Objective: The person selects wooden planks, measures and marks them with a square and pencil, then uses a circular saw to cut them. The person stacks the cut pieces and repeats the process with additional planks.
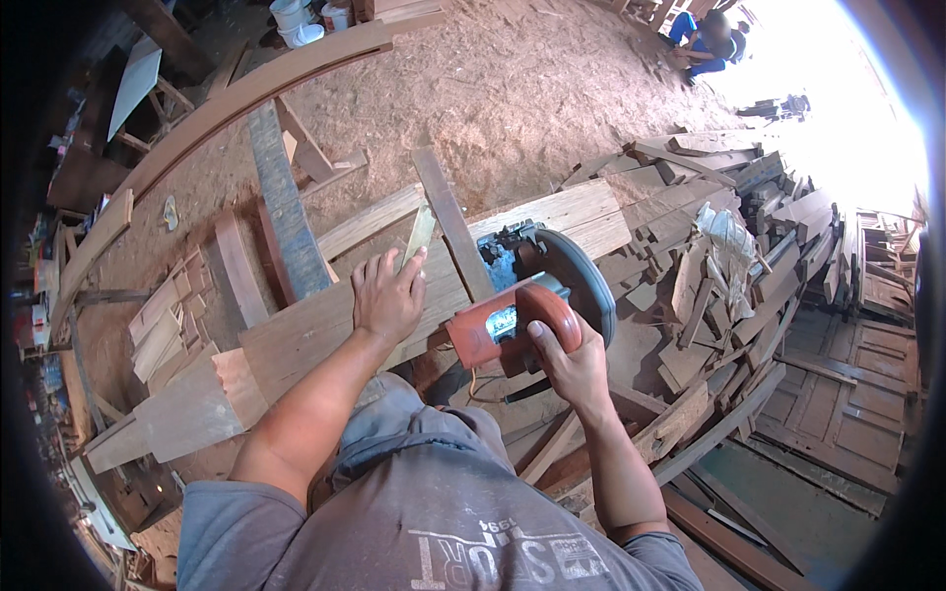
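My right hand (572, 366) is wrapped around the red handle of a circular saw (493, 323), whose dark round blade guard is on its right side. The saw stands over a wooden board (305, 322), against a narrow crosspiece of wood (448, 212) lying across the board. My left hand (387, 293) lies on the board left of the saw, fingers stretched and apart. Its fingertips touch the lower end of a thin pale wood strip (420, 232). The saw hides its blade and the cut area.
A heap of offcuts (690, 325) with a crumpled plastic sheet (726, 258) lies to the right. A long curved beam (266, 84) and a dark plank (286, 202) are at left. A person (708, 44) sits at the far right. Panelled doors (838, 399) lie lower right.
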Demonstrator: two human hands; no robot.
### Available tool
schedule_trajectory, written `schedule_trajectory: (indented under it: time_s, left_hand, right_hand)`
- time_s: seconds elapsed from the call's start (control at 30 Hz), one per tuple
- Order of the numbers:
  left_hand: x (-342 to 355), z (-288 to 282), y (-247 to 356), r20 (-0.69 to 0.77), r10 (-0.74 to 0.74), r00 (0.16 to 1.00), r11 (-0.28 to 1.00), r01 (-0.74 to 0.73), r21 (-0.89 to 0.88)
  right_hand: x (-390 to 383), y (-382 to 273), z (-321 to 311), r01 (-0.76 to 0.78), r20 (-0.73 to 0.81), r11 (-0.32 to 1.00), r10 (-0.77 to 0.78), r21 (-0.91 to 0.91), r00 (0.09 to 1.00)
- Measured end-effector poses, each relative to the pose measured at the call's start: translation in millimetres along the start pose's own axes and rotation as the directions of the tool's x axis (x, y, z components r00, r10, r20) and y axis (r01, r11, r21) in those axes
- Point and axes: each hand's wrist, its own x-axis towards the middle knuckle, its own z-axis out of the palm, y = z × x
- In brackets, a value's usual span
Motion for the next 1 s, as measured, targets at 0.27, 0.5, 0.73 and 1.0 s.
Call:
schedule_trajectory:
  time_s: [0.27,0.5,0.73,1.0]
  left_hand:
    - [0.6,-1.8,1.3,0.023,-0.016,1.000,1.000,0.016,-0.010]
    - [-0.4,-0.6,0.5,0.036,-0.032,0.999,0.999,0.032,-0.023]
    - [0.9,-1.8,0.7,0.067,-0.040,0.997,0.999,0.041,-0.020]
    - [2.7,-10.0,3.5,0.152,-0.085,0.985,0.994,0.095,-0.061]
  right_hand:
    - [15.9,2.0,7.5,0.095,-0.019,0.995,-0.094,0.018,0.995]
    - [24.3,-13.9,11.4,0.016,0.016,1.000,-0.017,0.012,1.000]
    - [38.4,-11.8,18.7,0.128,0.010,0.991,-0.128,0.024,0.992]
    - [50.0,-17.4,25.1,0.131,0.000,0.989,-0.132,0.063,0.991]
